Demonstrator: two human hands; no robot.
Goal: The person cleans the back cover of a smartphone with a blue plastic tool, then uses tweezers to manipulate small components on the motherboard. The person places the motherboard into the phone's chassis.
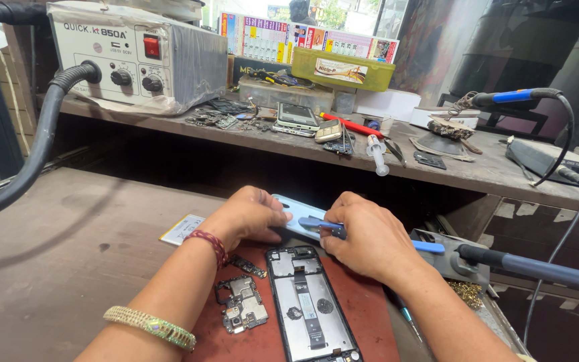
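Note:
My left hand point(252, 216) presses down on a light blue phone back cover point(291, 213) lying at the far edge of a red work mat point(363, 315). My right hand point(364, 238) grips a blue plastic pry tool point(323, 226), its tip resting on the cover. In front of both hands an opened phone frame point(308, 305) lies face down with a flex cable along its middle. A bare circuit board point(241, 305) sits to its left, with a small narrow board point(248, 267) just above.
A hot-air rework station point(129, 57) with a thick black hose point(35, 144) stands on the back shelf, beside phones point(297, 117), parts boxes point(343, 69) and a syringe point(376, 155). A soldering iron point(537, 269) rests at right. A flat battery point(182, 229) lies left of the mat.

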